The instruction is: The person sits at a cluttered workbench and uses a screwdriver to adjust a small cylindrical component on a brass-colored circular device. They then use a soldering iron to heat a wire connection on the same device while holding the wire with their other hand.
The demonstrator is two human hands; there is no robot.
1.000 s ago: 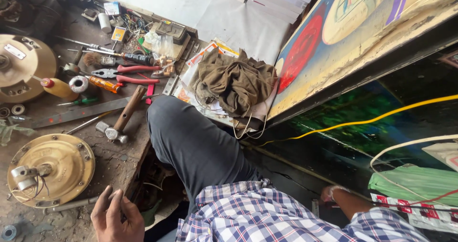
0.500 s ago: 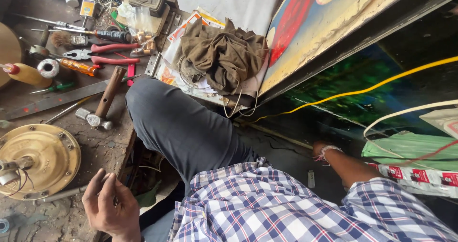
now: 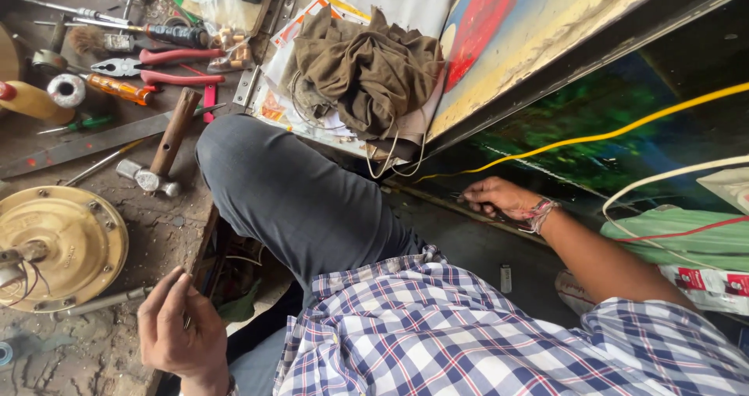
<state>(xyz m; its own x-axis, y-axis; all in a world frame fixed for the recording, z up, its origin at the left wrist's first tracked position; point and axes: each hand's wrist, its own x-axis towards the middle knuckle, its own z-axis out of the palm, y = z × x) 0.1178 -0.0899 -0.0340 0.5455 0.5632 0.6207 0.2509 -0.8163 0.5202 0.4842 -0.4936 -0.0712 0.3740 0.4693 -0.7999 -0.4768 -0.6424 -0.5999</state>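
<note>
Right hand (image 3: 499,201) curls on the floor below the yellow wire (image 3: 593,138), contents unclear; left hand (image 3: 181,330), fingers bent, touches the rod (image 3: 101,302). Steady both.

A hammer (image 3: 160,150) lies near the workbench (image 3: 86,357) edge, red pliers (image 3: 152,64) and a screwdriver (image 3: 117,88) toward its far side. A brown cloth (image 3: 367,68) is heaped on papers (image 3: 292,33). A yellow cable (image 3: 608,134) crosses the right.
</note>
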